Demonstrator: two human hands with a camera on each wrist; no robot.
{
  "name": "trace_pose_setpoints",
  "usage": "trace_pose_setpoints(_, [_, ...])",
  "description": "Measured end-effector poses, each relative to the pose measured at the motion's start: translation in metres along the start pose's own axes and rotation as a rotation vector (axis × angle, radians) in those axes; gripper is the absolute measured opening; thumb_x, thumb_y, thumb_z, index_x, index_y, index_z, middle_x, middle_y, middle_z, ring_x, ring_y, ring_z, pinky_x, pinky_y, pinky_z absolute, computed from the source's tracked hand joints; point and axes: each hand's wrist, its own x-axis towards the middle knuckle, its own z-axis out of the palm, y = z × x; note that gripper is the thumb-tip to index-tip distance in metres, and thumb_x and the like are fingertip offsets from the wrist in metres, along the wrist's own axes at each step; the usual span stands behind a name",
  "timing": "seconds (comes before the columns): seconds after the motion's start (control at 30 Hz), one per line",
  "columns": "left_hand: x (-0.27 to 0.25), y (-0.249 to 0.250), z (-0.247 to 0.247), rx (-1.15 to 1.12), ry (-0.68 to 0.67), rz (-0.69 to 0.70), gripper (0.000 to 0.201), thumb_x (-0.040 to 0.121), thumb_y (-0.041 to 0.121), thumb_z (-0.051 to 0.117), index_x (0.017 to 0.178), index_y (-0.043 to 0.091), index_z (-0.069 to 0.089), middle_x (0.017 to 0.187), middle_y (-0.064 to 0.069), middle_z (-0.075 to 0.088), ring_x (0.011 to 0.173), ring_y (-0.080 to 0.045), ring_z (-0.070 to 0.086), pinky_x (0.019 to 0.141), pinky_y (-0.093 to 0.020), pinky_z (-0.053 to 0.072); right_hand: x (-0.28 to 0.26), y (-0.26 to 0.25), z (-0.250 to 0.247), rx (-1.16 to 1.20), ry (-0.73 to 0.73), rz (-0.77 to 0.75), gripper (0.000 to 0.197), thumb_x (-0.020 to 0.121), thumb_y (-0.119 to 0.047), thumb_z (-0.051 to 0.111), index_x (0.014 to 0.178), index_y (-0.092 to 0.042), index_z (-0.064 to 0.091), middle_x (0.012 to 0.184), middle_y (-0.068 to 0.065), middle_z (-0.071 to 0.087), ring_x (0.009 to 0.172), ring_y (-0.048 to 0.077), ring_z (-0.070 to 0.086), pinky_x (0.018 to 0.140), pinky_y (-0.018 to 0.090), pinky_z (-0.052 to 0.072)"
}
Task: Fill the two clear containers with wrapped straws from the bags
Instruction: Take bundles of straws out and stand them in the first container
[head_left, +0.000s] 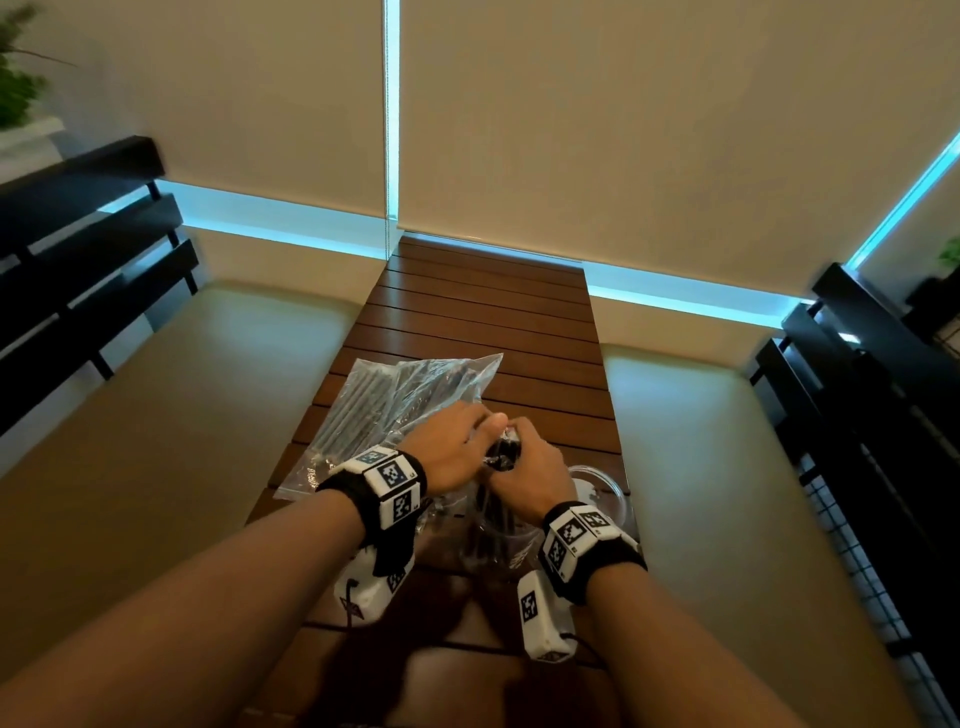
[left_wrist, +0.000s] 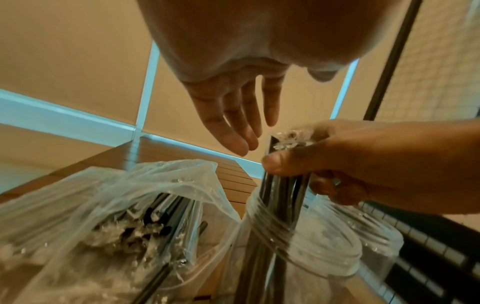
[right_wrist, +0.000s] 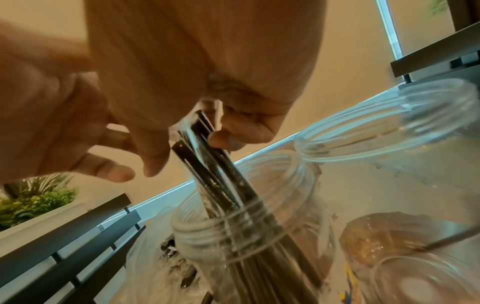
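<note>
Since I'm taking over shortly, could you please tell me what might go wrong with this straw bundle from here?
1. The right hand holds the straws only near their tops; a loose grip could let some splay over the jar rim.
2. The second jar stands close beside it; a nudge may tip it.
3. The left hand is open, steadying nothing, so the jar may shift.

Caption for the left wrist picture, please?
Right hand lowers wrapped straws into a clear jar beside the open bag.

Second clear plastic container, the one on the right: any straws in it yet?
Empty. The right wrist view shows the second clear plastic container with nothing inside; the dark wrapped straws stand in the other clear container.
</note>
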Motion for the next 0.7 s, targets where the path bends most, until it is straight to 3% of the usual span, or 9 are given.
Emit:
trace_pose_setpoints(0.03, [0.000, -0.004, 0.001, -0.009, 0.026, -0.031, 0.026, 0.102, 0.034, 0.037, 0.088, 0.022, 0.055, 0.089, 0.000, 0.060, 0.081, -0.020, 0.056, 0.076, -0.036, 0.047, 0.000, -0.003, -0.001, -0.016, 0.033, -0.032, 0.056, 0.074, -0.048, 0.074, 0.119, -0.033, 0.044, 0.106, -0.010, 0.065, 0.093, 0.014, 0.065, 0.082, 0.041, 0.057])
trace_pose_setpoints(0.1, [0.000, -0.015, 0.001, 0.031, 0.005, -0.140, 0.017, 0.097, 0.018, 0.045, 0.094, 0.016, 0.061, 0.096, -0.005, 0.066, 0.087, -0.022, 0.059, 0.078, -0.036, 0.050, 0.001, -0.008, -0.001, -0.067, 0.085, -0.089, 0.064, 0.075, -0.054, 0.074, 0.127, -0.037, 0.041, 0.119, -0.008, 0.062, 0.103, 0.016, 0.063, 0.085, 0.042, 0.055])
trace_pose_setpoints(0.2, [-0.005, -0.026, 0.006, 0.145, -0.160, -0.247, 0.019, 0.092, 0.026, 0.055, 0.101, 0.014, 0.066, 0.101, -0.006, 0.068, 0.089, -0.020, 0.062, 0.077, -0.033, 0.053, 0.005, -0.009, 0.001, -0.167, 0.090, -0.140, 0.056, 0.080, -0.056, 0.068, 0.128, -0.041, 0.042, 0.118, -0.006, 0.060, 0.102, 0.019, 0.062, 0.084, 0.043, 0.055])
trace_pose_setpoints(0.37, [-0.008, -0.021, 0.025, 0.274, -0.261, -0.289, 0.033, 0.088, 0.036, 0.064, 0.107, 0.010, 0.064, 0.104, -0.009, 0.067, 0.095, -0.025, 0.064, 0.076, -0.032, 0.052, 0.009, -0.006, 0.005, -0.245, 0.056, -0.150, 0.015, 0.091, -0.038, 0.059, 0.099, -0.026, 0.056, 0.097, -0.003, 0.062, 0.087, 0.022, 0.061, 0.078, 0.039, 0.053])
trace_pose_setpoints(0.47, [-0.005, -0.018, 0.035, 0.283, -0.269, -0.308, 0.027, 0.088, 0.028, 0.065, 0.102, 0.005, 0.063, 0.105, -0.013, 0.067, 0.096, -0.028, 0.065, 0.072, -0.032, 0.049, 0.011, -0.005, 0.003, -0.208, 0.133, -0.159, 0.012, 0.092, -0.032, 0.059, 0.090, -0.021, 0.055, 0.089, -0.003, 0.059, 0.080, 0.019, 0.058, 0.074, 0.035, 0.051])
trace_pose_setpoints(0.57, [-0.001, -0.016, 0.040, 0.283, -0.261, -0.320, 0.025, 0.088, 0.025, 0.063, 0.101, 0.004, 0.063, 0.108, -0.016, 0.066, 0.101, -0.032, 0.063, 0.081, -0.036, 0.051, 0.015, -0.006, -0.003, -0.153, 0.225, -0.180, 0.012, 0.092, -0.031, 0.062, 0.090, -0.020, 0.056, 0.088, -0.003, 0.060, 0.079, 0.017, 0.058, 0.073, 0.035, 0.052])
trace_pose_setpoints(0.7, [0.005, -0.011, 0.039, 0.326, -0.280, -0.294, 0.022, 0.089, 0.023, 0.062, 0.100, 0.004, 0.062, 0.109, -0.016, 0.065, 0.100, -0.032, 0.063, 0.077, -0.034, 0.050, 0.012, 0.001, -0.001, -0.168, 0.137, -0.124, 0.018, 0.093, -0.031, 0.062, 0.104, -0.018, 0.057, 0.100, 0.001, 0.061, 0.089, 0.022, 0.059, 0.080, 0.038, 0.051])
